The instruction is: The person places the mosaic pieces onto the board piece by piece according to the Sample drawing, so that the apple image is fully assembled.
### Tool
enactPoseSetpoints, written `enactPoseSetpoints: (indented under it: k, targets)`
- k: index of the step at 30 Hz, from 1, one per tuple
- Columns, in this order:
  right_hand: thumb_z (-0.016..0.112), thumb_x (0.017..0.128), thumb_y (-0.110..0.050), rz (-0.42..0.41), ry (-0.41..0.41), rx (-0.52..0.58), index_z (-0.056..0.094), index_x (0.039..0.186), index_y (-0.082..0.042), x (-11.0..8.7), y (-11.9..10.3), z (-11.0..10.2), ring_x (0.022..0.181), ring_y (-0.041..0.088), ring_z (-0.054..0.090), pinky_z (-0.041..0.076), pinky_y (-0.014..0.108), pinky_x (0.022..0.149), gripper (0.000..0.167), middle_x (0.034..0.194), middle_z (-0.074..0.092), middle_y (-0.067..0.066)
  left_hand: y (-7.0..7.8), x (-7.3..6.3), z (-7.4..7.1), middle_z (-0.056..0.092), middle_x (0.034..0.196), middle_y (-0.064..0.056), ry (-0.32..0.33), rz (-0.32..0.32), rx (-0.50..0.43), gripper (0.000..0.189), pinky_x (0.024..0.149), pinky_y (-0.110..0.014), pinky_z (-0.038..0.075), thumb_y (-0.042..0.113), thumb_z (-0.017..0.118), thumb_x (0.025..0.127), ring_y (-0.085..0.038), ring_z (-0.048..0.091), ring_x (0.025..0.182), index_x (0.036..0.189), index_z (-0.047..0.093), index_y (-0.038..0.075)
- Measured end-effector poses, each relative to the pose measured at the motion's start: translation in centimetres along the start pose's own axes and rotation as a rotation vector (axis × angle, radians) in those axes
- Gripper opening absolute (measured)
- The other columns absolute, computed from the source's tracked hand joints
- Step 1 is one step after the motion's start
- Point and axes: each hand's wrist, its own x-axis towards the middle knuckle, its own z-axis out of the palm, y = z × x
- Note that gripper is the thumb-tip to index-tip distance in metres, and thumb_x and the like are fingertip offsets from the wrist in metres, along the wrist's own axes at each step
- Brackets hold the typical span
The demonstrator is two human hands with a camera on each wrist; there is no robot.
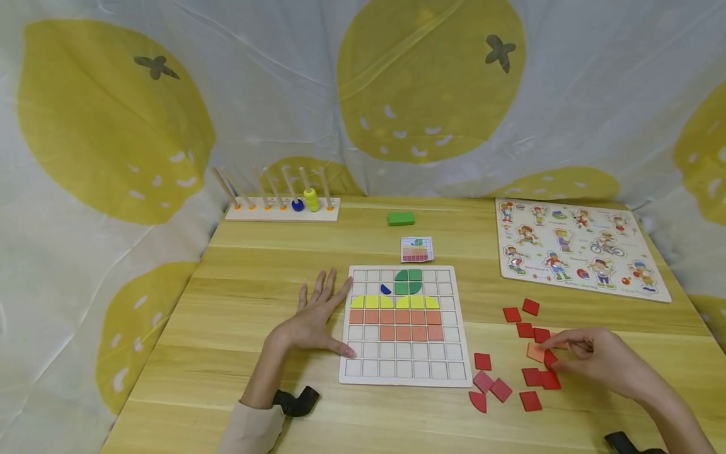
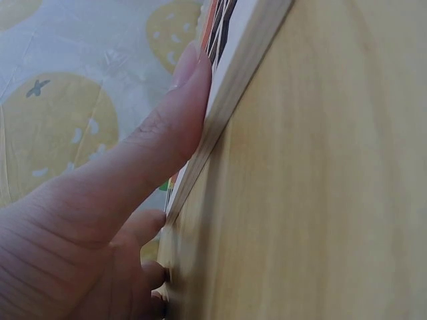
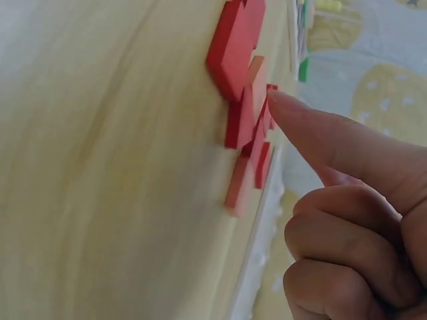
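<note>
My left hand [image 1: 314, 318] lies with fingers spread at the left edge of a white grid board [image 1: 405, 375], its thumb [image 2: 150, 143] resting on the board's rim. Green, blue, yellow and orange tiles form a pattern on the board's upper rows. Over the loose tiles at the right is my right hand [image 1: 601, 359], thumb and index finger extended and apart, the other fingers curled. Its index fingertip meets the edge of an orange tile [image 1: 534, 352]. The thumb tip is at a red quarter-round tile [image 1: 549, 359], partly hidden under the hand.
Red square tiles [image 1: 531, 401] lie scattered between board and right hand. Behind the board are a small pattern card [image 1: 416, 250] and a green block [image 1: 401, 219]. A peg stand [image 1: 278, 213] with rings is back left; a picture puzzle board [image 1: 578, 249] lies back right.
</note>
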Motion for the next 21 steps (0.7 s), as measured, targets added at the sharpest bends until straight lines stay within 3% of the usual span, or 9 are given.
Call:
enactPoseSetpoints:
  k: [5, 13, 21]
  targets:
    - [0.084, 0.085, -0.021, 0.031, -0.017, 0.045, 0.08, 0.108, -0.011, 0.1, 0.4, 0.5, 0.055, 0.002, 0.024, 0.026, 0.025, 0.049, 0.025, 0.062, 0.025, -0.009, 0.1, 0.0, 0.0, -0.021, 0.171, -0.021, -0.002, 0.0, -0.001, 0.14, 0.121, -0.073, -0.015, 0.057, 0.093, 0.067, -0.043, -0.022, 0.158, 0.168, 0.004, 0.02]
    - [0.082, 0.089, -0.025, 0.062, -0.028, 0.114, 0.08, 0.101, -0.01, 1.3, -0.9, 1.1, 0.057, 0.004, 0.029, 0.03, 0.025, 0.051, 0.019, 0.063, 0.029, -0.007, 0.1, -0.1, -0.1, -0.02, 0.171, -0.022, 0.003, 0.005, 0.001, 0.14, 0.121, -0.073, -0.015, 0.056, 0.093, 0.067, -0.044, -0.022, 0.158, 0.168, 0.005, 0.018]
    - [0.084, 0.088, -0.029, 0.124, -0.003, 0.034, 0.076, 0.109, -0.007, 1.0, -0.9, 0.6, 0.059, 0.007, 0.031, 0.026, 0.027, 0.051, 0.032, 0.065, 0.029, -0.005, 0.1, -0.1, -0.1, -0.021, 0.171, -0.022, 0.004, 0.011, 0.002, 0.14, 0.121, -0.073, -0.015, 0.055, 0.094, 0.067, -0.044, -0.021, 0.158, 0.168, 0.005, 0.018]
